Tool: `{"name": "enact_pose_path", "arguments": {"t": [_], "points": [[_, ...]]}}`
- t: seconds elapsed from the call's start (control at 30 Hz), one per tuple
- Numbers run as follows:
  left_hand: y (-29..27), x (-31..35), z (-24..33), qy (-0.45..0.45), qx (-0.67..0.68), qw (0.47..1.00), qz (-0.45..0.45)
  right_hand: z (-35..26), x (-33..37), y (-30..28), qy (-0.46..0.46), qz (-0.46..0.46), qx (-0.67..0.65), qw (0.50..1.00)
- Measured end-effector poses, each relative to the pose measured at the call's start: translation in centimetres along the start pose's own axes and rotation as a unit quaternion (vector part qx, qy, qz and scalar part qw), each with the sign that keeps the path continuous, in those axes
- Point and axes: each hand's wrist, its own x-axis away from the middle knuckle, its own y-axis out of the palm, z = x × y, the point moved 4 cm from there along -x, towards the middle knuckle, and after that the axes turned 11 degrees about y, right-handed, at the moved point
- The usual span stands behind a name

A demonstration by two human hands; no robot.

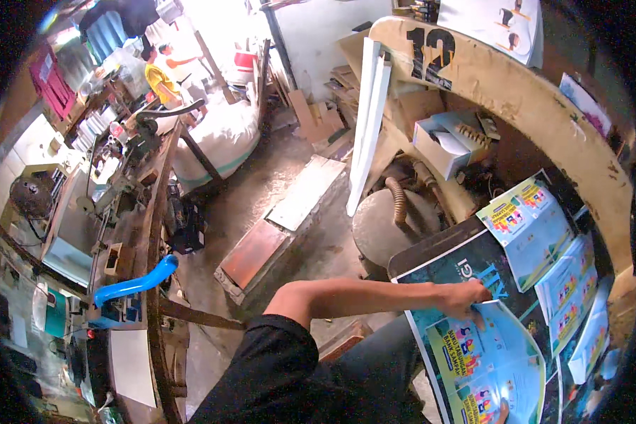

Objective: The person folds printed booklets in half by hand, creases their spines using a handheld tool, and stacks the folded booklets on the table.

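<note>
My left hand (465, 297) reaches across from a black sleeve to the upper corner of a printed sheet (510, 353) in light blue, yellow and white. Its fingers are curled at the sheet's edge and appear to grip it. The sheet bows upward on its right side. Beneath it lies a dark printed board (451, 265) with blue lettering. Only a fingertip or two of my right hand (503, 411) show, at the sheet's lower part; the rest is hidden. Beside the board are a folded printed sheet (533, 237) and more printed sheets (571, 297).
A large curved beige machine frame (516, 67) arches over the right side. Near it are a round metal lid (385, 226), a ribbed hose (397, 201) and a white box (442, 152). A workbench (159, 184) with a blue tube (138, 281) runs along the left. Two people (164, 78) sit farther off.
</note>
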Motion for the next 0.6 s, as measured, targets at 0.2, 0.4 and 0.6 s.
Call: {"name": "enact_pose_path", "arguments": {"t": [0.2, 0.4, 0.6], "points": [[-0.5, 0.7, -0.5, -0.009, 0.034, 0.999, 0.03, 2.1, -2.9, -0.3, -0.009, -0.235, -0.169, 0.957], [-2.0, 0.0, 0.8, -0.08, 0.091, 0.993, 0.012, 3.2, -1.5, 0.8, 0.063, -0.313, -0.345, 0.883], [-1.6, 0.2, 0.0, -0.154, 0.149, 0.976, 0.023, 5.4, -4.0, 2.8, 0.071, -0.304, -0.273, 0.91]]}}
